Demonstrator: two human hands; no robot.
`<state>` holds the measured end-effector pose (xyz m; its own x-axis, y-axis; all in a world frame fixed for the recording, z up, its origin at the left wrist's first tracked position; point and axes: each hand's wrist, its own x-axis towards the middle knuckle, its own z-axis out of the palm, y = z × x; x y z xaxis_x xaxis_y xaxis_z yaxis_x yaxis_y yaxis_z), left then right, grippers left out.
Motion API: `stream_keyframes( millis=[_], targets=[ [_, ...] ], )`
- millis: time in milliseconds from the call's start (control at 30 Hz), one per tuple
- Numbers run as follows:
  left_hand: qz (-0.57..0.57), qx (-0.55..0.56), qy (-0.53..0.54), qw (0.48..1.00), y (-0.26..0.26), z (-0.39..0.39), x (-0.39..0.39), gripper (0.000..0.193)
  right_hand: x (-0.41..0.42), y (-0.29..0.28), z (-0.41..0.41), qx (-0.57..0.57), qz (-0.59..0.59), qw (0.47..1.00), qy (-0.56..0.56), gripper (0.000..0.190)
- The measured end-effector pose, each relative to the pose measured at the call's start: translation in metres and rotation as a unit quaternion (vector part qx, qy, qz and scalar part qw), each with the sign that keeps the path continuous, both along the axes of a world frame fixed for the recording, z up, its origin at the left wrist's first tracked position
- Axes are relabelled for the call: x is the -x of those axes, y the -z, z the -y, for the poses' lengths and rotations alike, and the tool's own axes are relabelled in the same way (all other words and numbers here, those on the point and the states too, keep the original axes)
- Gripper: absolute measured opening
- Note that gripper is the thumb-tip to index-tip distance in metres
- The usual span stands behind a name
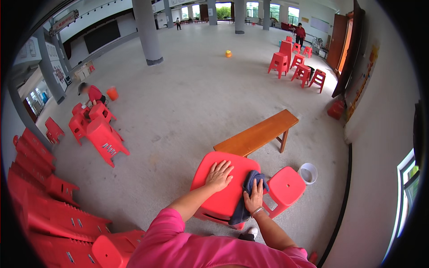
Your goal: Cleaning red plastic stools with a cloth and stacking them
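Observation:
Directly before me stands a stack of red plastic stools point(214, 201), its smooth seat uppermost. My left hand point(219, 176) lies flat on that seat with the fingers spread. At the seat's right edge, my right hand point(254, 198) presses a dark blue cloth point(252, 179), which drapes down over the side. A single red stool point(286, 184) with a small hole in its seat stands just right of the cloth. Behind it on the floor is a white plastic bucket point(307, 173); its contents are hard to make out.
A wooden bench point(258, 132) stands just beyond the stools. Many stacked red stools point(63, 217) line the left side. A person in red point(95, 93) crouches by more stools near an orange bucket point(112, 93). A wall point(372, 187) runs along the right. Another person point(299, 34) stands farther back.

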<state>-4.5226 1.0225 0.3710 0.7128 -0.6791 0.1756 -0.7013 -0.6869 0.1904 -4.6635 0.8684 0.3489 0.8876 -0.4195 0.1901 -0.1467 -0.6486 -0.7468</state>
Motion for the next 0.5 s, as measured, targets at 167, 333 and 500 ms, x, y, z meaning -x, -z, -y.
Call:
stream_keyframes(
  millis=[167, 333, 500],
  targets=[
    [0.009, 0.009, -0.057, 0.998, 0.005, 0.003, 0.011, 0.051, -0.046, -0.014, 0.022, 0.116, -0.052, 0.991, -0.050, 0.067],
    [-0.014, 0.017, -0.175, 0.984, -0.001, 0.035, 0.032, 0.053, -0.091, -0.002, 0.061, 0.051, 0.025, 0.991, -0.118, 0.054],
    [0.002, 0.046, -0.194, 0.980, 0.000, 0.035, 0.036, 0.058, -0.134, 0.027, 0.098, -0.280, -0.035, 0.942, -0.181, 0.046]
  ],
)
